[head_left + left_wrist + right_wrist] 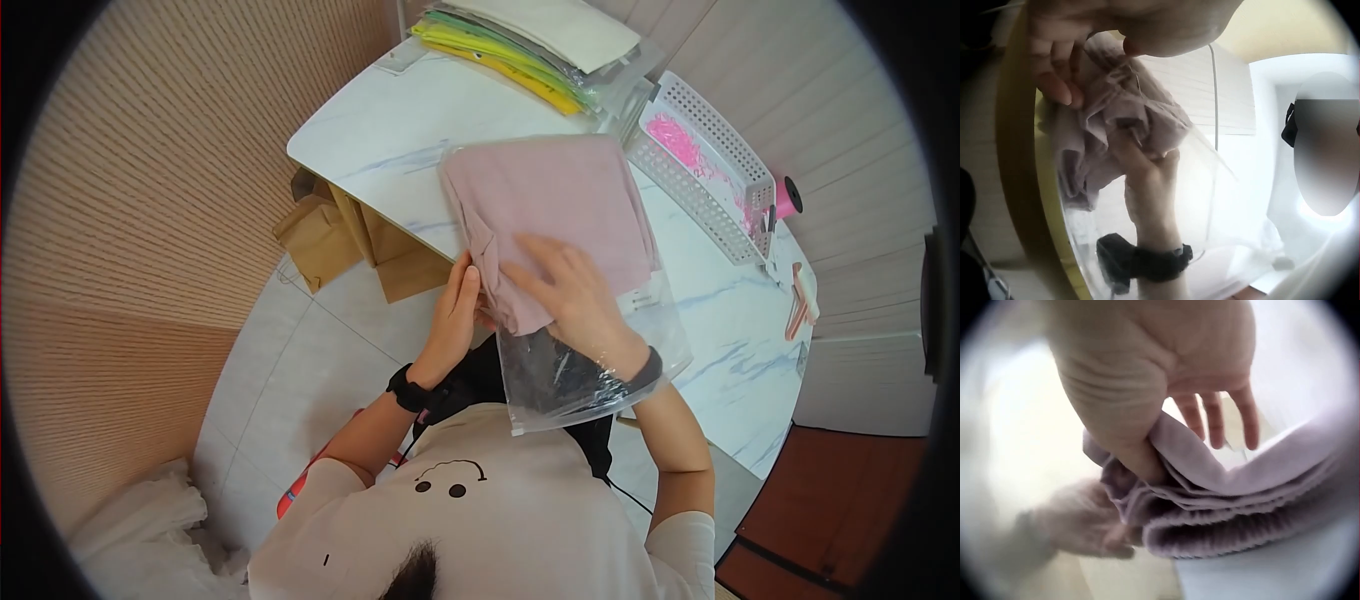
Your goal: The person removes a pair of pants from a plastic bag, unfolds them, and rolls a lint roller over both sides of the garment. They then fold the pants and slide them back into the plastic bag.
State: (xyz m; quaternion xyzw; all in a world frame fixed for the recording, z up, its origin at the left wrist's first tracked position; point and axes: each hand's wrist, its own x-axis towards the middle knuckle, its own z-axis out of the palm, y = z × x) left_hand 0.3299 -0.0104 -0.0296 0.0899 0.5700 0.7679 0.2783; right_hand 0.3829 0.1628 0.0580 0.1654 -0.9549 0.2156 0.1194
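A folded pale pink garment [560, 190] lies in a clear zip bag [560, 385] at the table's near edge. Its gathered, ruffled edge [1229, 534] shows in the right wrist view. My left hand [455, 320] holds the bundle's left side, thumb along the edge and fingers partly hidden underneath. The right hand [580, 300] lies over the garment with its fingers extended. Its thumb is tucked beneath a fold in the right wrist view. Clear plastic spreads around the right wrist, which wears a dark band [645, 370].
A stack of bagged fabric [520, 50] stands at the table's back. On the right are a white perforated basket [690, 190] with pink strips, a pink spool [788, 197] and a pink-handled tool [800, 300]. Brown paper bags [320, 240] stand below the table's left edge.
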